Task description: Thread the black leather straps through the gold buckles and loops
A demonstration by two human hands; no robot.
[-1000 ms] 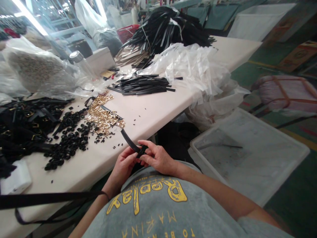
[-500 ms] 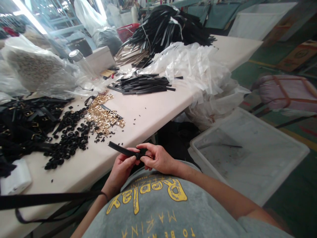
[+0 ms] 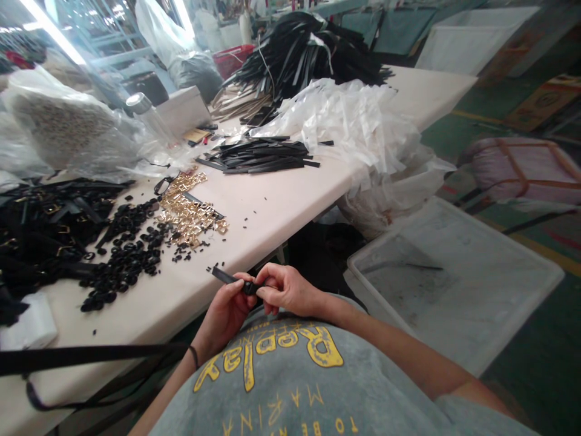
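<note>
A flat black strap (image 3: 222,275) is held just past the table's front edge, close to my body. My left hand (image 3: 231,303) pinches it between thumb and fingers, and its free end points up and left toward the table. Right beside it, my right hand (image 3: 284,289) is closed on the same strap at its other end. A dark bend or small part of the strap shows between the two hands, too small to make out. On the table lie gold metal buckles (image 3: 188,212) in a heap and a pile of small round black pieces (image 3: 122,260).
Black straps (image 3: 258,154) lie stacked mid-table, with a large black strip bundle (image 3: 308,51) behind. Finished-looking black belts (image 3: 49,218) pile at left. Plastic sheeting (image 3: 345,118) hangs over the table's right edge. A white bin (image 3: 454,284) stands at right. Long black bands (image 3: 91,358) stretch at lower left.
My left fingers have shifted along the strap, and less of its free end sticks out now. A dark bulge shows between my hands. The right hand stays nearly in place.
</note>
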